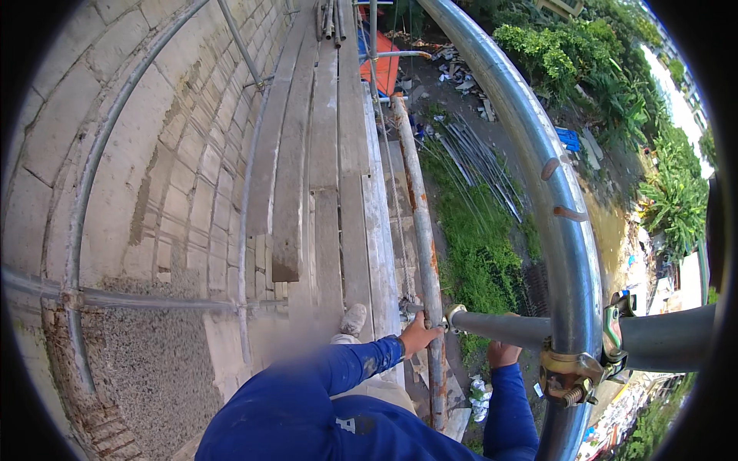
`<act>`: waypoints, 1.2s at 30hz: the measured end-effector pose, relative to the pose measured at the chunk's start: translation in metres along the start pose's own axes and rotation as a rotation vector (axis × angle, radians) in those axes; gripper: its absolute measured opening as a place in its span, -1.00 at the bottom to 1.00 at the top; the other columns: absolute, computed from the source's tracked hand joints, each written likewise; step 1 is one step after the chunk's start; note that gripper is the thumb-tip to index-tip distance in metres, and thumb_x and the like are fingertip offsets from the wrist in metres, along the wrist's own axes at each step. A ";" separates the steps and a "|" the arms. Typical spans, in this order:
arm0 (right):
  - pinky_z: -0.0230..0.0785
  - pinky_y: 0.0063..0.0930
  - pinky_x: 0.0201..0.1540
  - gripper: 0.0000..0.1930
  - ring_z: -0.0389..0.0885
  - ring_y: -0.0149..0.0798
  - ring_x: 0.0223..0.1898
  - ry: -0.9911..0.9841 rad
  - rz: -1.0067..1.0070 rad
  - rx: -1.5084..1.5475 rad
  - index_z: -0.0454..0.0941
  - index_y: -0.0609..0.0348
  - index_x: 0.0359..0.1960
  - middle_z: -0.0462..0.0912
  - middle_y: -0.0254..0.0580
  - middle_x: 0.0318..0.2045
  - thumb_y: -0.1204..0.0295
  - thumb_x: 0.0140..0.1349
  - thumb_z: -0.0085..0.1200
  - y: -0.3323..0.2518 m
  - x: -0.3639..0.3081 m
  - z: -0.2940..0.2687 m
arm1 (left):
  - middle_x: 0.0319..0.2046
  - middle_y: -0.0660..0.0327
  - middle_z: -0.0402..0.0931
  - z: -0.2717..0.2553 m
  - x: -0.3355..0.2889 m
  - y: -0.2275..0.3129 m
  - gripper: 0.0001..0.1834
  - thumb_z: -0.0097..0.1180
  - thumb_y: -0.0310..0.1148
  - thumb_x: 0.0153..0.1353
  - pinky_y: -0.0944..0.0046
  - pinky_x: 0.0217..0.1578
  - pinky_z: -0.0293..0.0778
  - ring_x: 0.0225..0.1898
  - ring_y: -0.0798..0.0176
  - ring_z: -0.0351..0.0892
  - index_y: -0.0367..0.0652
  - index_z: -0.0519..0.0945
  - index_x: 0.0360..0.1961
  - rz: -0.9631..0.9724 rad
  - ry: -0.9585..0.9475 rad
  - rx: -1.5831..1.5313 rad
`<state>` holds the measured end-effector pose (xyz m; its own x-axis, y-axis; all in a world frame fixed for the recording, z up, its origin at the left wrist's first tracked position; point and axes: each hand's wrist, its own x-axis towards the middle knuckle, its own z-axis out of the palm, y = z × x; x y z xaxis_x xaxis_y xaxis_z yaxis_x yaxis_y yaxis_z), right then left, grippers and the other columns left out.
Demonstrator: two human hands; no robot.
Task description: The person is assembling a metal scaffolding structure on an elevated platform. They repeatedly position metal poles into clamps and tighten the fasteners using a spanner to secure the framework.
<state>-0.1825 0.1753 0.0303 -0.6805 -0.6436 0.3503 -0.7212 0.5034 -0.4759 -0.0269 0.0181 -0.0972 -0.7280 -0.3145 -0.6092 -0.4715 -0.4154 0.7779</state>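
Note:
My left hand [420, 335] is closed round a rust-stained scaffold tube [421, 207], beside the small coupler [453, 315] where a grey crossing tube [503, 328] meets it. My right hand [503, 353] grips that crossing tube from below, its fingers partly hidden behind the metal. To the right, the crossing tube runs to a thick, shiny scaffold pole [565, 238], which fills the near right of the view. A brass-coloured clamp [570, 370] with a bolt and spring sits round that pole at the crossing. Both my arms are in blue sleeves.
Wooden planks [296, 146] form a narrow walkway, with a shoe [353, 320] on them. A block wall [177, 154] with thin tubes before it lines the left. Far below on the right lie grass [477, 246], stacked metal bars [480, 165] and rubble. Loose pipes [330, 19] rest on the far planks.

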 end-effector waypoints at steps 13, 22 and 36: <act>0.40 -0.07 -0.33 -0.86 0.59 0.10 -0.44 -0.087 0.059 -0.018 0.53 0.16 -0.30 0.61 -0.01 -0.49 0.37 0.33 0.11 -0.015 0.094 0.012 | 0.14 0.04 0.46 0.005 -0.005 0.020 -0.09 0.33 -0.23 0.25 0.07 -0.12 0.62 0.03 0.19 0.60 -0.26 0.06 0.46 -0.109 -0.091 -0.190; 0.42 -0.06 -0.26 -0.83 0.61 0.13 -0.36 -0.066 0.068 0.052 0.55 0.19 -0.28 0.63 0.04 -0.44 0.34 0.33 0.09 -0.008 0.095 0.027 | 0.17 0.09 0.45 0.000 -0.005 0.014 -0.11 0.32 -0.24 0.25 -0.02 -0.05 0.54 0.07 0.17 0.56 -0.20 0.08 0.46 -0.125 -0.105 -0.239; 0.45 -0.04 -0.16 -0.77 0.65 0.17 -0.22 -0.113 0.106 0.199 0.57 0.24 -0.24 0.67 0.12 -0.36 0.29 0.34 0.06 0.010 0.089 0.061 | 0.20 0.04 0.42 -0.014 -0.001 0.002 -0.05 0.33 -0.28 0.21 -0.07 -0.05 0.57 0.11 0.07 0.54 -0.20 0.01 0.49 -0.098 -0.099 -0.134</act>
<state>-0.2425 0.0878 0.0076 -0.7243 -0.6589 0.2031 -0.5989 0.4553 -0.6588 -0.0200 0.0057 -0.0968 -0.7304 -0.1836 -0.6579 -0.4774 -0.5518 0.6839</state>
